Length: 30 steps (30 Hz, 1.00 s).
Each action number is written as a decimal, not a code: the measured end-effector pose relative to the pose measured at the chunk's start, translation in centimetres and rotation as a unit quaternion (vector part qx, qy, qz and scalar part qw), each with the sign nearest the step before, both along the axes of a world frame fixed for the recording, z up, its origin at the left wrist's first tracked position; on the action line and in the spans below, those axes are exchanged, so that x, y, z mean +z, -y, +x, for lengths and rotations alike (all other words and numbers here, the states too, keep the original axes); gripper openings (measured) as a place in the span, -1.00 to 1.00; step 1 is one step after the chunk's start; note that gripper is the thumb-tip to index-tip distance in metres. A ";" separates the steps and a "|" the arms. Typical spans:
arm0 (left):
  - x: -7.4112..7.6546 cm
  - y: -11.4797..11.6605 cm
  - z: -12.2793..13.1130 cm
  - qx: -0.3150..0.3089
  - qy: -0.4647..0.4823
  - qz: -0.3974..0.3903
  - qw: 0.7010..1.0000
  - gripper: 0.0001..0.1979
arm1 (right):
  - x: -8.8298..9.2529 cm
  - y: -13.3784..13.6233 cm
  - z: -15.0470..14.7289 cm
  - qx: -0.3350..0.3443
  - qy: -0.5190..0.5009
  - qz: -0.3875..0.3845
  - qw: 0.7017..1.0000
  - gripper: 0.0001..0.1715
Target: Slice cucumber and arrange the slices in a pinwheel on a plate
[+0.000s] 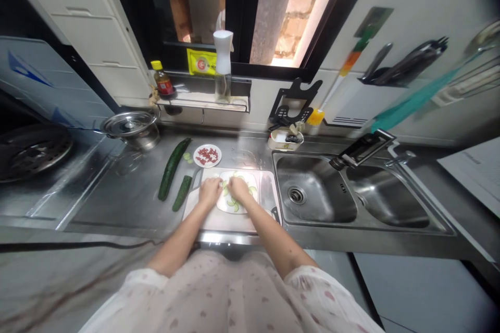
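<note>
A white plate (253,207) with green-edged cucumber slices (233,203) spread in a ring rests on a white cutting board (211,222). My left hand (211,190) is at the plate's left edge, fingers curled together toward the slices. Over the middle of the plate, my right hand (237,188) has its fingers bunched in a pinch; what is between the fingertips is too small to make out. At the board's right side lies a knife with a black handle (275,213). Left of the board are a whole cucumber (171,169) and a cut cucumber piece (182,193).
Behind the board sit a small plate (196,157) of chopped red pieces and a few loose cucumber slices (187,157). A lidded steel pot (136,132) stands back left. To the right is a double sink (320,208) with a faucet (363,151). A shelf (203,101) holds bottles.
</note>
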<state>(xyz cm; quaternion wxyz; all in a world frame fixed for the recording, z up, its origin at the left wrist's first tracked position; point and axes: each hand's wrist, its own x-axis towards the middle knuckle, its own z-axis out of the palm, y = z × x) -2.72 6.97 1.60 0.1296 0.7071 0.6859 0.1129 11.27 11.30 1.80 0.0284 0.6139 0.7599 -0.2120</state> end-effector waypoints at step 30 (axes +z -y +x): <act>0.3 1.9 -0.2 -0.129 -0.078 -0.005 0.989 -0.68 | 1.6 1.4 1.0 0.003 0.026 0.015 1.000 -0.69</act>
